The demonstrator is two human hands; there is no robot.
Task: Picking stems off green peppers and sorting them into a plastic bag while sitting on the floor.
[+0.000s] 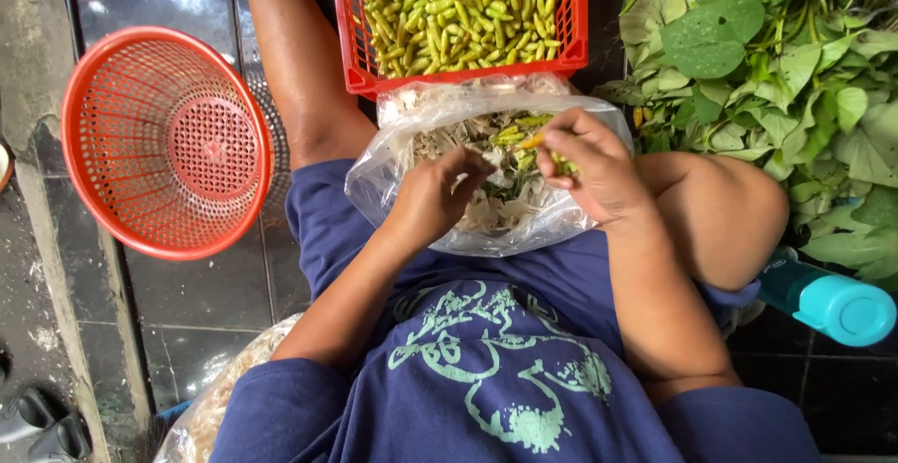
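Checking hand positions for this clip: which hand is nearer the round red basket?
Left. The left hand is over the plastic bag, closer to the round red basket; the right hand is farther across the bag.

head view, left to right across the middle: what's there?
Round red basket → left hand → clear plastic bag of trimmings under both hands → right hand holding small green chillies → pile of green leaves. The red crate of chillies sits farther up, above the bag.

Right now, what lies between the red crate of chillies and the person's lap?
In the head view, a clear plastic bag of trimmings, with both hands, left and right, over it.
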